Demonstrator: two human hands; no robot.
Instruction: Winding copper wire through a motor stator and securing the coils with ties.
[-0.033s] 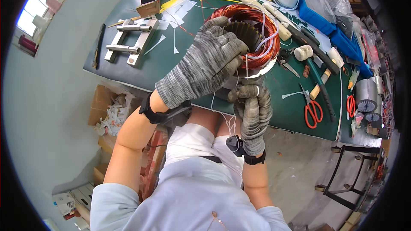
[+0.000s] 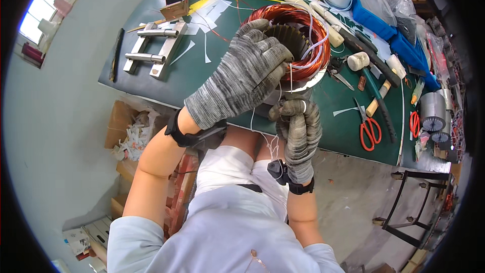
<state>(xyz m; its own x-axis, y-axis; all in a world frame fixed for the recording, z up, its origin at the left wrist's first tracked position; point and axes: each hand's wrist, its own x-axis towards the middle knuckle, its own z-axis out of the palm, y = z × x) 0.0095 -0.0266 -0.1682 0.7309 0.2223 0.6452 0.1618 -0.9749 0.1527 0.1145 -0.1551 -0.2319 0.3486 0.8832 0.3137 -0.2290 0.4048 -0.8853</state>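
At left hand [image 2: 245, 68], coppery wire coil [image 2: 283, 15], round

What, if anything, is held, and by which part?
Left hand lies over the left side of the copper winding; its grip is hidden. Right hand holds white cord below the winding, exact spot unclear.

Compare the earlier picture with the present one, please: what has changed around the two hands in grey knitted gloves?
Nothing visibly moved, was taken hold of or let go. The left hand in its grey glove stays on the ring of copper-red wire; the right hand stays below it in the picture, fingers curled. The red-handled metal scissors lie as before on the green table.
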